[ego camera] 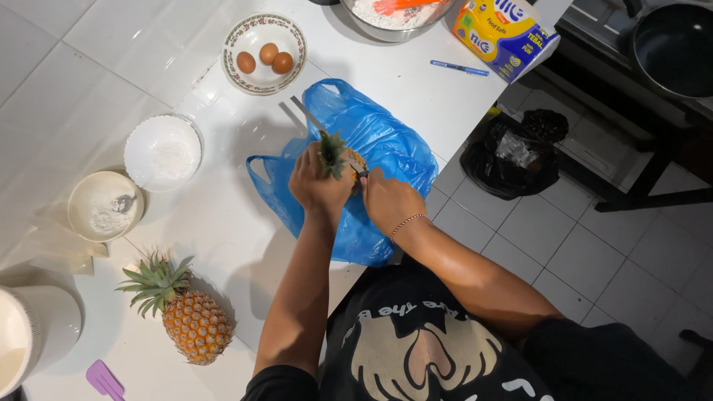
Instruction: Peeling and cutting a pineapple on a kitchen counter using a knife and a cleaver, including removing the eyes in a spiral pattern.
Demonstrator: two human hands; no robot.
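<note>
Pineapple (349,162), the small one with a spiky green crown and brownish-yellow rind, sat gripped in my left hand (318,182), fingers wrapped around it just below the leaves. It was held above the crumpled blue plastic bag (386,141) spread on the white countertop (223,215). My right hand (388,200) was closed around the handle of a knife (310,116); the handle itself was hidden inside my fist, while the thin grey blade ran past the fruit and stuck out beyond my left hand, away from me. A thin bead bracelet (407,221) circled my right wrist.

Beyond the blade tip stood a flower-rimmed white plate (264,53) with three brown eggs (265,58). Left of my left hand, well apart, a white bowl of white powder (162,152), and past it a cream bowl of powder with a spoon in it (105,206). Nearer me on that same side lay a second whole pineapple (186,312), larger, orange-gold, on its side with its crown pointing away. A purple spatula (104,380) showed at the near edge, beside a white cylindrical container (33,330).

Beyond my right hand, a blue pen (459,68) and a yellow-and-blue plastic package (505,31) at the counter's far end. A metal bowl (394,18) held white contents. Off the counter to the right of my right hand, a black rubbish bag (512,152) on the tiled floor.
</note>
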